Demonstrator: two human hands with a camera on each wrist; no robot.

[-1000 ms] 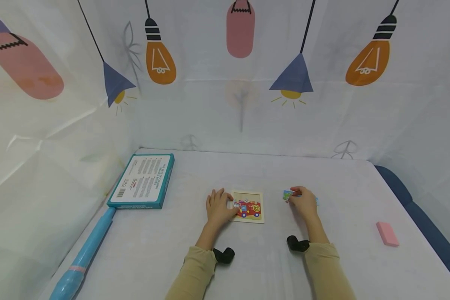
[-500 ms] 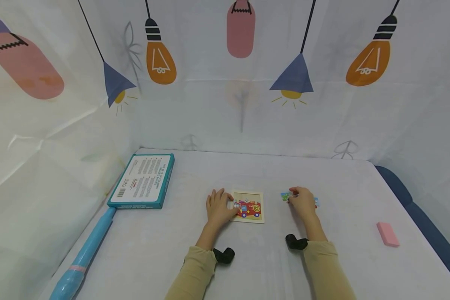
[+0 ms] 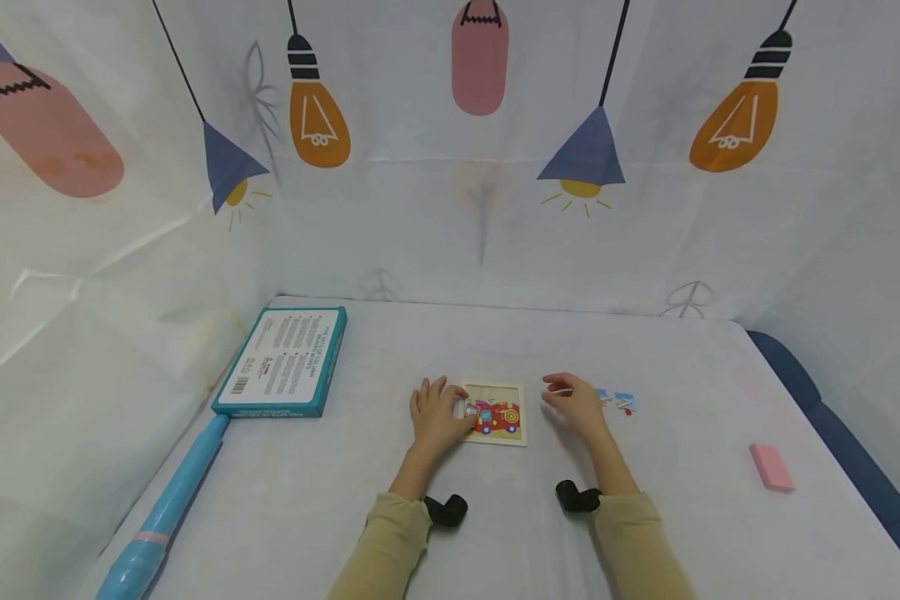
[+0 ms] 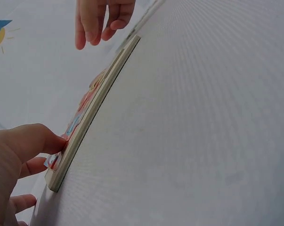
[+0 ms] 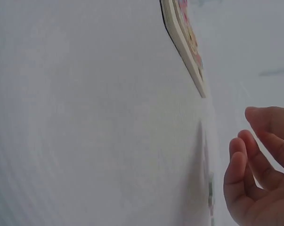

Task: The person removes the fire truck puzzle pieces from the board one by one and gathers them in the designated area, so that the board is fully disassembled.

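Note:
A small wooden puzzle board [image 3: 493, 442] with a red fire-truck picture [image 3: 497, 417] lies flat on the table. My left hand [image 3: 438, 417] holds its left side, the thumb over the picture's edge and fingers beyond the frame. My right hand [image 3: 576, 407] is over the table just right of the board. Between its thumb and fingertips the head view shows the thin pale edge of a puzzle piece [image 3: 558, 390]; its face is hidden. Behind that hand lie loose blue puzzle pieces [image 3: 625, 402], partly covered by it.
A teal-edged flat box [image 3: 281, 362] lies at the back left, with a long light-blue inflated-looking stick [image 3: 172, 500] in front of it. A pink block [image 3: 772, 467] lies at the right. Printed sheets stand behind and beside the table [image 3: 525, 517].
My right hand has moved left from the loose pieces toward the board, leaving more blue pieces in sight. The left hand has kept its place on the board.

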